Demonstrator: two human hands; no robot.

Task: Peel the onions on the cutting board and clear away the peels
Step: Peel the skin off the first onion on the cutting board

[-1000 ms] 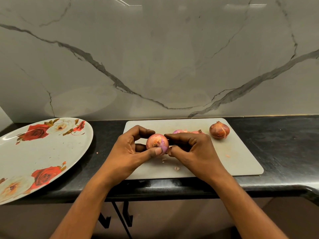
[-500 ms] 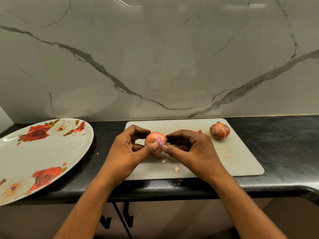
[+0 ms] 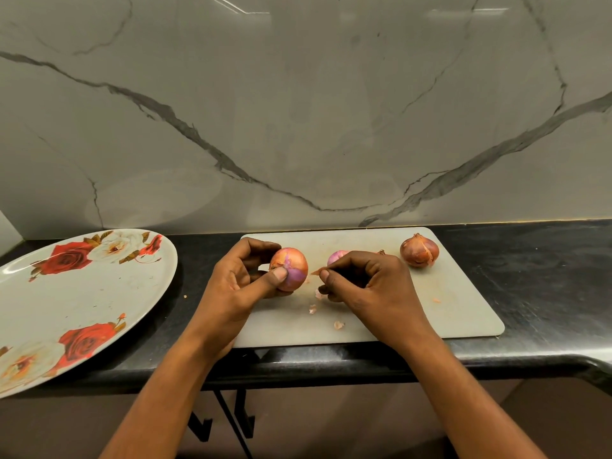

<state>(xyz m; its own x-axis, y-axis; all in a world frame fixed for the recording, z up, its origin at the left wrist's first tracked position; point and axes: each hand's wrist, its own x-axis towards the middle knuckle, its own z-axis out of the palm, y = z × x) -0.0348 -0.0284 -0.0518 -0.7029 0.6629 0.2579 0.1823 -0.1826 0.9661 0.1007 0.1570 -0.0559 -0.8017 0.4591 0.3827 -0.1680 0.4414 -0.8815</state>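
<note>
My left hand (image 3: 245, 279) grips a partly peeled onion (image 3: 293, 268) just above the grey cutting board (image 3: 463, 313); purple flesh shows where skin is off. To its right, my right hand (image 3: 367, 286) pinches a small strip of peel (image 3: 316, 271) between thumb and forefinger, a short gap from the onion. A peeled purple onion (image 3: 336, 257) lies behind my right hand, mostly hidden. An unpeeled brown onion (image 3: 419, 250) sits at the board's back right. Small peel scraps (image 3: 338, 325) lie on the board near its front.
A large oval plate with red roses (image 3: 82, 303) rests on the black counter (image 3: 546, 270) to the left, overhanging the front edge. A marble wall stands right behind the board. One peel fleck (image 3: 437, 300) lies on the board's right side.
My right hand has pulled away to the right from the onion with a strip of peel. The left hand has turned the onion, showing more purple flesh.
</note>
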